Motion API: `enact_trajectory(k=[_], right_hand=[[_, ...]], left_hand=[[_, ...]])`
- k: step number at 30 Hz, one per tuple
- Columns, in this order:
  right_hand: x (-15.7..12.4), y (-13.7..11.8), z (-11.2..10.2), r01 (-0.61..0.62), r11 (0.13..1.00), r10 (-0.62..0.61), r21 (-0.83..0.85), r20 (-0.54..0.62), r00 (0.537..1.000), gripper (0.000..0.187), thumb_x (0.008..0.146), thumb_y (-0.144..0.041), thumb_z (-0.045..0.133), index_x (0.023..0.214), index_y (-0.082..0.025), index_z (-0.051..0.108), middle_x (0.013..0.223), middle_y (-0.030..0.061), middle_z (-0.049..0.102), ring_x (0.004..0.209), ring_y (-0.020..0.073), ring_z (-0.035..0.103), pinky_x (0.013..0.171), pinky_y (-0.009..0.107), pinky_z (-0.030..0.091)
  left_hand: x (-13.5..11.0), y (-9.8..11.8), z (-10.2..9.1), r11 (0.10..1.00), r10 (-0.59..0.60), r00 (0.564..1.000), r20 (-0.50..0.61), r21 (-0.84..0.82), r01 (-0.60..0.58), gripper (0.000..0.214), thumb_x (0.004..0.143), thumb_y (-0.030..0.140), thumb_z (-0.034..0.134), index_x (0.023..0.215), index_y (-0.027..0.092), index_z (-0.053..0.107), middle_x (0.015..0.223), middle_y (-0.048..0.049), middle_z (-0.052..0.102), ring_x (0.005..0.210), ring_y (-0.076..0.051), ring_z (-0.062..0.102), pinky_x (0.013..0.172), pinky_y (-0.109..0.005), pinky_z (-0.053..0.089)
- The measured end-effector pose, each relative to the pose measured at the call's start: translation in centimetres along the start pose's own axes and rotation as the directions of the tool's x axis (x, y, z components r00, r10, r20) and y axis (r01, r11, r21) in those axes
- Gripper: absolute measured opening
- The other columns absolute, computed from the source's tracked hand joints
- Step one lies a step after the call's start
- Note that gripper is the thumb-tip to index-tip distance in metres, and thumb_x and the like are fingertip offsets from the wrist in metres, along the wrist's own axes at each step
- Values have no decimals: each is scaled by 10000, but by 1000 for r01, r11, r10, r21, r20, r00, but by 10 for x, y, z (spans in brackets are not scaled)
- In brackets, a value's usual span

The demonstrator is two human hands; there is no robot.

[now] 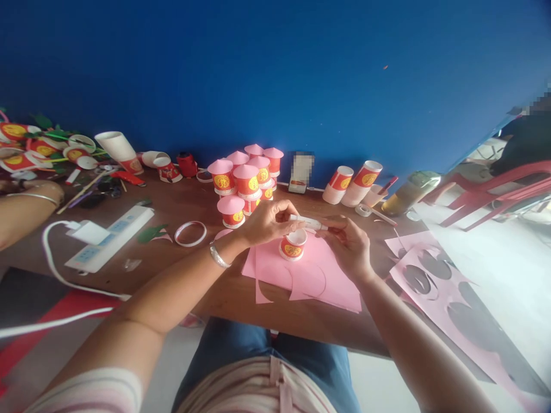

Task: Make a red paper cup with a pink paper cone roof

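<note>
Between my two hands is a small white tube [310, 222] with faint print, held level above a short paper cup. My left hand [273, 221], a silver bracelet at its wrist, pinches the tube's left end. On the other end, the fingers of my right hand [349, 244] are closed. Just below stands the red and white paper cup [293, 246] with a yellow emblem, its open rim up. It rests on pink paper sheets [333, 281], some with curved cuts. Left of the cup, several similar cups wear pink paper cone tops [230, 205].
Left are a power strip [114, 238] with a charger, a tape roll [190, 234] and another person's arm [30, 206]. Behind stand a phone [300, 175] and stacked cups [365, 178]. To the right lie a jar [408, 192] and cut pink paper [456, 338].
</note>
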State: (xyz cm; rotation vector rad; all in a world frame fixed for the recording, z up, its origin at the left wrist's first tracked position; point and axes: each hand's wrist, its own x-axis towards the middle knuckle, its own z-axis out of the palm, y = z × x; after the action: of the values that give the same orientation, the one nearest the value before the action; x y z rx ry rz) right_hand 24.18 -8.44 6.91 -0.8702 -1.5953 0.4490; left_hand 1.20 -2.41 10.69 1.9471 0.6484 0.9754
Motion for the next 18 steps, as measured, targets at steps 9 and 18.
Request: enact_trajectory(k=[9,18], right_hand=[[8,20,-1,-231,960,249,159,-107,963,319,852,-507,835,982,-240,716,784,12,752,739,195,752,704,342,637],[6,75,-13,-472,812,537,344,-123,835,578,627,-664,935,911,-234,673,748,-18,717,659,168,718,736,373,660]], left_hand=[[8,-16,-11,997,-79,995,64,27,77,678,765,532,879,1296,186,637,1082,-94,769,898,-190,729,766,-300,582],[5,-87,-25,746,-302,944,135,650,145,266,839,295,728,1085,198,744,1098,-70,697,870,-202,693,816,-331,558]])
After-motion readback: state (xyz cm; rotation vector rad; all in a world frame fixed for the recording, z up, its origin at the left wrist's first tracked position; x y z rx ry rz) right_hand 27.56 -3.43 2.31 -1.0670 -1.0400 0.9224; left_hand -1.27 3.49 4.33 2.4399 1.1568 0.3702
